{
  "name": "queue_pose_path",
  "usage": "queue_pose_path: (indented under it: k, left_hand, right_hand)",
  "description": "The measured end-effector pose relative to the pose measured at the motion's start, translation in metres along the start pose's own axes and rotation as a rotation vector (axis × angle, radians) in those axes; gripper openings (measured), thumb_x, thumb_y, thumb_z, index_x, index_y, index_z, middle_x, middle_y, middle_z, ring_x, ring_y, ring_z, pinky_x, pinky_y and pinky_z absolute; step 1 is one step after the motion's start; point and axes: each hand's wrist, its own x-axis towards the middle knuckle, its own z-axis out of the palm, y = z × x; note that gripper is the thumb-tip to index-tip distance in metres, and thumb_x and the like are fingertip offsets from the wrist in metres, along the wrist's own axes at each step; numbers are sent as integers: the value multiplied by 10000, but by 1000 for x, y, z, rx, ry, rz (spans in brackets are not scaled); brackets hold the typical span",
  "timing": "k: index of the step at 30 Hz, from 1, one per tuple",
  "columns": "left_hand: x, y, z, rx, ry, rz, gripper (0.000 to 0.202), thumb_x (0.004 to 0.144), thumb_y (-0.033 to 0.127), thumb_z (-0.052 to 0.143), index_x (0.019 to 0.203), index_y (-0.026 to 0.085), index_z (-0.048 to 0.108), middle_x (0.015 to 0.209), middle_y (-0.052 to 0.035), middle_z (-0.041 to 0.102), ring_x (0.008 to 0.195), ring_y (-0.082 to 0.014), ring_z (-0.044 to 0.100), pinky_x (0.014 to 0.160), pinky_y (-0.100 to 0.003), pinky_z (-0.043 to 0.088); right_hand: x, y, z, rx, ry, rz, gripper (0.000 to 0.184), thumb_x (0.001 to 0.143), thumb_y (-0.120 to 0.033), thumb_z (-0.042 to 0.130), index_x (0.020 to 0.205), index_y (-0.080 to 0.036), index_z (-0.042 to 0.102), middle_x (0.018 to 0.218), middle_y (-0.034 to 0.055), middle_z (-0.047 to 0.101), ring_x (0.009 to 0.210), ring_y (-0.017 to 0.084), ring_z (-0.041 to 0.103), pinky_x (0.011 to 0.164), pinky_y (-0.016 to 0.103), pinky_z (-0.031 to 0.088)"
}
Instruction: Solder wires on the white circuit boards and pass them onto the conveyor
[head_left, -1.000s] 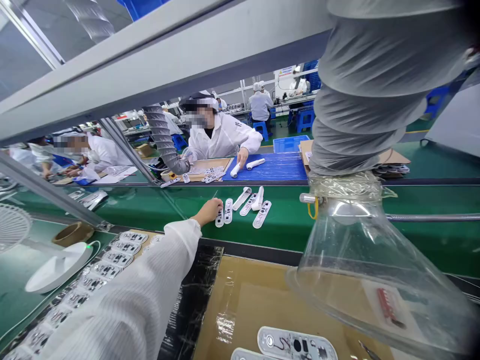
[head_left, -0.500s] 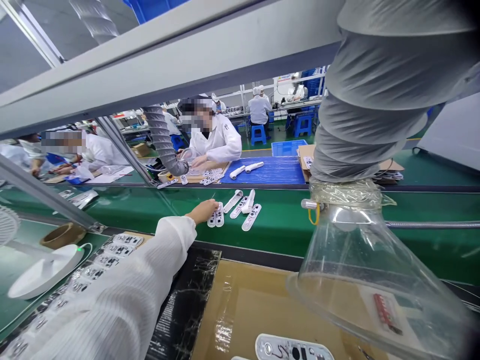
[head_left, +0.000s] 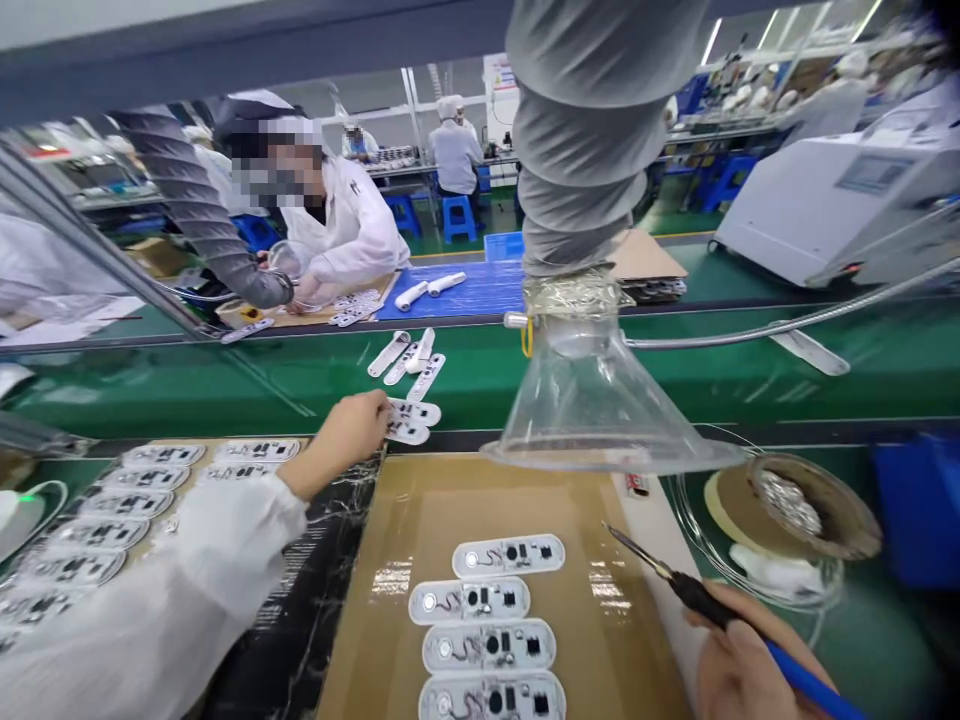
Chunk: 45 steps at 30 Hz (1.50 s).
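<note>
My left hand (head_left: 346, 440) is closed on a pair of white oblong circuit-board panels (head_left: 414, 412), held at the near edge of the green belt. Its fingertips grip their left ends. In my right hand (head_left: 750, 655), at the lower right, is a soldering iron (head_left: 701, 600) with a black grip and blue handle, its bare tip pointing up and left. Between the hands, several similar panels (head_left: 510, 553) lie in a column on the brown work board (head_left: 420, 500), wires and dark parts facing up. The iron's tip is apart from them.
A clear fume hood (head_left: 592, 410) hangs low over the board's far edge. Rows of panels (head_left: 154, 478) lie left. More panels and white casings (head_left: 421, 350) rest on the belt (head_left: 480, 385). A solder-wire coil and round container (head_left: 795, 505) stand right. A co-worker (head_left: 330, 215) sits opposite.
My left hand has drawn back from the belt toward me, bringing the two panels. The view has swung right and down, and my right hand with the soldering iron now shows.
</note>
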Motion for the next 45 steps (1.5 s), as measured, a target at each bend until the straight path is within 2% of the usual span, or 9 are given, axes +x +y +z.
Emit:
queue_pose_path:
  k: [5, 8, 12, 17, 23, 28, 33, 41, 45]
  left_hand:
    - [-60, 105, 35, -116, -61, 125, 245, 1081, 173, 510, 1023, 177, 747, 1102, -121, 822, 1035, -283, 782, 868, -341, 537]
    - [-85, 136, 51, -146, -100, 171, 266, 1084, 176, 498, 1025, 159, 757, 1055, -147, 821, 986, -303, 792, 820, -362, 550]
    - [-111, 127, 49, -172, -120, 246, 256, 1077, 272, 573, 1001, 128, 770, 985, -177, 807, 945, -362, 793, 834, -439, 587]
    - [-114, 104, 47, -281, -22, 401, 359, 1111, 302, 551, 1410, 155, 684, 1513, -182, 649, 1400, -363, 628, 1191, -546, 494]
    - [-118, 101, 77, -391, -59, 563, 484, 1089, 383, 637, 1559, 272, 603, 1707, -119, 489, 1615, -349, 404, 1342, -616, 308]
    - [-134, 85, 103, -658, 63, 455, 480, 1116, 419, 538, 1549, 222, 600, 1734, -153, 433, 1635, -362, 355, 1341, -630, 301]
    - [-141, 87, 115, -821, 144, 361, 445, 1114, 428, 503, 1489, 221, 623, 1644, -134, 546, 1560, -324, 468, 1321, -583, 363]
    - [-141, 120, 126, -1071, 171, 291, 365, 1085, 353, 503, 1369, 196, 670, 1515, -166, 632, 1515, -345, 487, 1324, -641, 320]
    - [-162, 100, 110, -1106, 193, 260, 279, 1101, 405, 604, 1311, 256, 710, 1436, -141, 667, 1328, -290, 633, 1177, -532, 529]
  right_hand:
    - [-2, -10, 6, 124, 6, 34, 294, 925, -476, 806, 938, -184, 838, 839, 83, 800, 668, 215, 748, 571, 305, 566]
    - [-1, -6, 6, 169, -14, -17, 250, 938, -424, 798, 959, -179, 842, 864, 86, 806, 697, 223, 760, 617, 325, 598]
    - [0, -3, 5, 183, -41, -69, 203, 967, -378, 765, 991, -192, 842, 901, 75, 808, 721, 210, 755, 654, 331, 598]
    - [2, -6, 11, 157, -69, -111, 221, 997, -382, 726, 1038, -192, 831, 898, 66, 798, 712, 190, 725, 685, 342, 575]
    - [3, -7, 16, 107, -88, -97, 301, 1008, -456, 699, 1079, -183, 802, 833, 51, 759, 719, 212, 705, 733, 397, 578]
    - [-4, -19, 23, 51, -256, -22, 391, 1029, -525, 678, 1255, -216, 758, 998, 88, 809, 930, 287, 768, 949, 524, 606]
    - [-3, -33, 63, 20, -504, -5, 486, 1037, -602, 643, 1386, -267, 696, 1241, 100, 816, 1339, 334, 684, 1234, 595, 451]
    - [-8, -53, 112, -27, -572, -52, 594, 1065, -679, 543, 1425, -219, 652, 1290, 135, 789, 1226, 294, 746, 1040, 485, 622]
    - [-40, -93, 152, -4, -621, -168, 352, 1043, -484, 732, 1332, -285, 703, 1360, 93, 711, 1201, 271, 715, 969, 441, 633]
